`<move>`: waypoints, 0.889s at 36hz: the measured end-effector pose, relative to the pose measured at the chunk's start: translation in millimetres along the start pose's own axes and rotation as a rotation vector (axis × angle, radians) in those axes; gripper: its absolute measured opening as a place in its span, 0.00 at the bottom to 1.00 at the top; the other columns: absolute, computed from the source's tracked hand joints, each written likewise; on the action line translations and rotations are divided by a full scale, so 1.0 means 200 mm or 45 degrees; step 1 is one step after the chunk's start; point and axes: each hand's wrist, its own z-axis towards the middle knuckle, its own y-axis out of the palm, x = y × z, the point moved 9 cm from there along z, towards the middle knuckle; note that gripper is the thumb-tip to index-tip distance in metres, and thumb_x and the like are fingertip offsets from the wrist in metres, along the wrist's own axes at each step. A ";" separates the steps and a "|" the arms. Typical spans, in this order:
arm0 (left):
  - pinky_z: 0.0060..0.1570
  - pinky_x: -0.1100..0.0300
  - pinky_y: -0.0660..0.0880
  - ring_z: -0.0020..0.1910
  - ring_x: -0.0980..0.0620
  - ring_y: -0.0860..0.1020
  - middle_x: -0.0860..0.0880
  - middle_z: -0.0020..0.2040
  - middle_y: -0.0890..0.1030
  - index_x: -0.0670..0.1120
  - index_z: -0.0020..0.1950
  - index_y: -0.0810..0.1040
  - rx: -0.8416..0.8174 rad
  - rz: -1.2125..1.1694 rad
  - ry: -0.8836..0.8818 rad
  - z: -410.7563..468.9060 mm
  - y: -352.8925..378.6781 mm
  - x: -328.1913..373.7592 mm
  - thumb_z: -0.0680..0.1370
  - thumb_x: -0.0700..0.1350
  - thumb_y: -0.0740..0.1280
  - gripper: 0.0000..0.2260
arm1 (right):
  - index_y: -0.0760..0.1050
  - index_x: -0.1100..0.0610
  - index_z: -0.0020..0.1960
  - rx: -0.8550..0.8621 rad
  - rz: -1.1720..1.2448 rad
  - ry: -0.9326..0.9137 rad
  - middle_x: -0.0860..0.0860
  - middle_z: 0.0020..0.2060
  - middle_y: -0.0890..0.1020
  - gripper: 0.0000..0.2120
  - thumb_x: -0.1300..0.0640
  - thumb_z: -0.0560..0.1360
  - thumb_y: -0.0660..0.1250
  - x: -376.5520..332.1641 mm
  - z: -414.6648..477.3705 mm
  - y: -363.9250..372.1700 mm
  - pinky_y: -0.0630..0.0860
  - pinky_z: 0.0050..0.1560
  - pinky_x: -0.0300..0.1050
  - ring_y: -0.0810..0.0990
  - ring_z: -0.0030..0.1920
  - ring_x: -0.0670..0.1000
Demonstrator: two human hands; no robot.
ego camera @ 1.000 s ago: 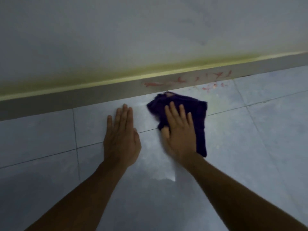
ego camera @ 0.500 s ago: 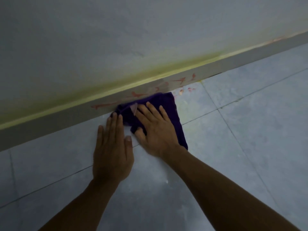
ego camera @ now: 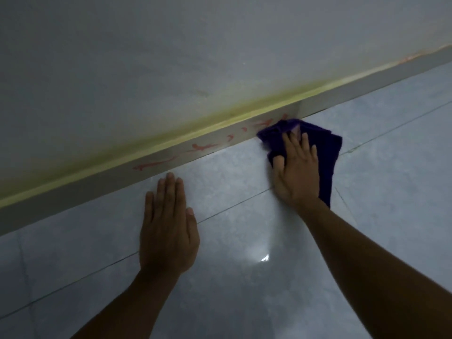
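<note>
Purple crumpled cloth (ego camera: 327,152) lies right of centre, touching the grey skirting board (ego camera: 97,184), spread under and beyond your right hand (ego camera: 297,172), whose straight fingers (ego camera: 289,143) press it flat. Your left hand (ego camera: 168,231) lies flat on the pale floor tiles (ego camera: 244,289).

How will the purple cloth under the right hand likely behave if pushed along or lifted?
The purple cloth looks floppy: it lies crumpled in folds against the skirting board, so if lifted it would likely droop. Pressed under the flat right hand, it should slide readily on the glossy floor tile, though its folds may bunch.
</note>
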 end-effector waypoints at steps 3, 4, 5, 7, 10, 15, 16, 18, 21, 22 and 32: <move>0.82 0.39 0.57 0.85 0.41 0.54 0.38 0.84 0.56 0.38 0.84 0.55 -0.025 0.012 -0.001 0.00 0.00 0.00 0.85 0.48 0.49 0.28 | 0.54 0.53 0.81 -0.079 0.043 -0.173 0.51 0.81 0.55 0.33 0.46 0.78 0.44 -0.30 -0.18 0.07 0.44 0.80 0.55 0.48 0.81 0.55; 0.81 0.39 0.58 0.84 0.40 0.55 0.38 0.84 0.56 0.38 0.84 0.56 -0.035 0.018 -0.002 0.01 0.00 0.00 0.84 0.48 0.49 0.29 | 0.54 0.52 0.81 -0.107 0.082 -0.247 0.50 0.81 0.54 0.33 0.46 0.77 0.46 -0.41 -0.25 0.10 0.43 0.80 0.54 0.48 0.81 0.54; 0.81 0.38 0.58 0.84 0.40 0.56 0.38 0.84 0.57 0.37 0.83 0.56 -0.041 0.026 0.002 0.01 0.01 0.00 0.84 0.48 0.49 0.29 | 0.53 0.51 0.82 -0.134 0.103 -0.327 0.49 0.81 0.53 0.33 0.46 0.78 0.48 -0.50 -0.34 0.13 0.43 0.80 0.55 0.47 0.81 0.54; 0.81 0.38 0.59 0.84 0.39 0.57 0.37 0.83 0.59 0.37 0.83 0.57 -0.041 0.031 0.016 0.01 0.01 -0.01 0.84 0.48 0.49 0.28 | 0.51 0.50 0.82 -0.180 0.070 -0.470 0.47 0.81 0.52 0.31 0.47 0.80 0.50 -0.59 -0.51 0.19 0.44 0.80 0.57 0.45 0.81 0.52; 0.80 0.38 0.60 0.83 0.39 0.58 0.37 0.83 0.59 0.37 0.83 0.57 -0.035 0.043 0.029 0.00 0.01 -0.01 0.85 0.48 0.49 0.28 | 0.54 0.48 0.81 -0.185 0.109 -0.482 0.45 0.81 0.54 0.30 0.47 0.80 0.52 -0.43 -0.65 0.18 0.47 0.80 0.59 0.46 0.81 0.49; 0.81 0.39 0.58 0.84 0.39 0.56 0.37 0.84 0.57 0.36 0.83 0.56 -0.003 0.028 0.014 0.00 -0.01 0.00 0.85 0.48 0.48 0.28 | 0.62 0.44 0.78 0.000 0.136 -0.123 0.44 0.79 0.61 0.30 0.47 0.76 0.55 -0.01 -0.50 0.04 0.51 0.78 0.62 0.53 0.81 0.52; 0.81 0.39 0.58 0.84 0.39 0.56 0.37 0.84 0.57 0.36 0.83 0.56 0.005 0.024 0.017 0.00 -0.01 0.01 0.85 0.48 0.48 0.28 | 0.62 0.43 0.77 0.015 0.132 -0.067 0.44 0.79 0.61 0.29 0.47 0.76 0.56 0.02 -0.44 0.02 0.49 0.79 0.63 0.52 0.81 0.52; 0.82 0.39 0.57 0.84 0.39 0.55 0.37 0.84 0.56 0.36 0.84 0.55 0.008 0.008 0.015 0.00 -0.01 0.01 0.85 0.48 0.48 0.28 | 0.63 0.43 0.75 0.054 0.140 0.016 0.43 0.79 0.62 0.26 0.47 0.77 0.58 0.04 -0.33 0.00 0.45 0.79 0.63 0.50 0.81 0.53; 0.82 0.39 0.55 0.85 0.40 0.54 0.38 0.85 0.55 0.37 0.84 0.54 0.002 0.015 0.010 0.00 0.00 0.01 0.85 0.49 0.47 0.29 | 0.65 0.47 0.71 0.101 0.137 0.130 0.46 0.77 0.64 0.21 0.46 0.79 0.58 0.03 -0.23 -0.01 0.45 0.79 0.62 0.51 0.81 0.54; 0.82 0.40 0.55 0.85 0.40 0.53 0.38 0.85 0.54 0.37 0.84 0.54 -0.003 0.018 0.010 0.00 0.00 0.01 0.85 0.49 0.46 0.29 | 0.66 0.49 0.71 0.099 0.123 0.148 0.47 0.77 0.64 0.21 0.46 0.79 0.57 0.01 -0.21 -0.01 0.46 0.79 0.61 0.52 0.81 0.55; 0.82 0.40 0.56 0.85 0.41 0.53 0.39 0.85 0.54 0.38 0.84 0.52 -0.076 0.083 0.009 0.01 0.01 0.01 0.84 0.50 0.46 0.30 | 0.56 0.46 0.81 -0.127 0.073 -0.498 0.45 0.81 0.56 0.28 0.47 0.81 0.53 -0.47 -0.60 0.19 0.43 0.80 0.57 0.48 0.81 0.51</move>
